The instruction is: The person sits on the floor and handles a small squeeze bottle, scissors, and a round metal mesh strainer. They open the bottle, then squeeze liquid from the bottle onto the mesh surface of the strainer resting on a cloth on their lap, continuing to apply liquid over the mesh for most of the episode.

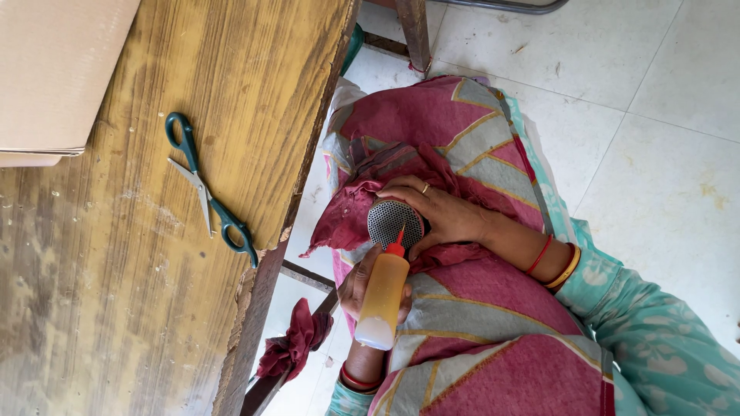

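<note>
Bright, even daylight, sharp throughout

Soft shadow falls under the table edge left of the hands (443, 216); no glare or visible blur.

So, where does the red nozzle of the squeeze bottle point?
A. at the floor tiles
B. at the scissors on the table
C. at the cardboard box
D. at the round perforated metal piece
D: the squeeze bottle tips its red nozzle against the round perforated metal piece, held over the lap.

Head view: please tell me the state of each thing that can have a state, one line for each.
Squeeze bottle: held in the left hand, red nozzle touching the mesh.
Round metal mesh piece: gripped by the right hand, against red cloth.
Scissors: lying on the wooden table, blades nearly closed, untouched.
Cardboard box: resting on the table, closed.
</note>
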